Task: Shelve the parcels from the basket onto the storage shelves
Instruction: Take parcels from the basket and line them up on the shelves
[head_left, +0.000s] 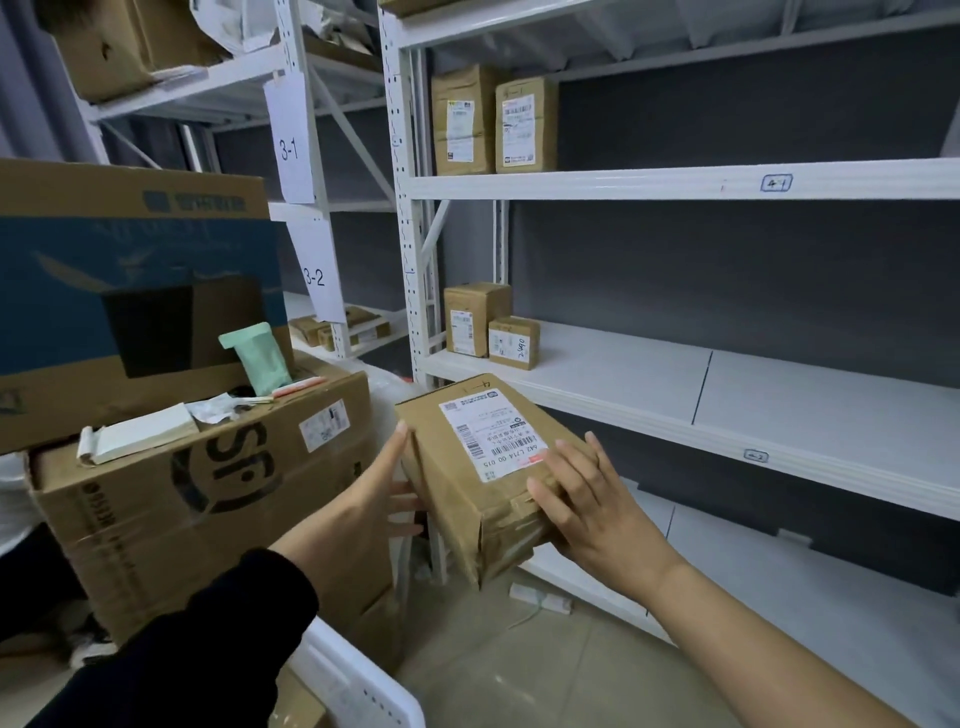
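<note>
A brown cardboard parcel (467, 467) with a white shipping label hangs in the air in front of the white storage shelves (675, 184). My left hand (382, 488) holds its left side, thumb on the top edge and fingers underneath. My right hand (587, 499) grips its right near corner, fingers spread over the taped end. The parcel is tilted, label facing up. The white basket (363, 691) shows at the bottom edge, below my left sleeve. Two parcels (488, 122) stand on the shelf marked 4-1, and two smaller parcels (491, 327) sit on the middle shelf (779, 395).
Large stacked cardboard boxes (208, 478) stand at the left with a notepad, papers and a green packet on top. Another rack (306, 156) tagged 3-1 and 3-2 stands behind them. A white power strip (540, 597) lies on the floor under the bottom shelf.
</note>
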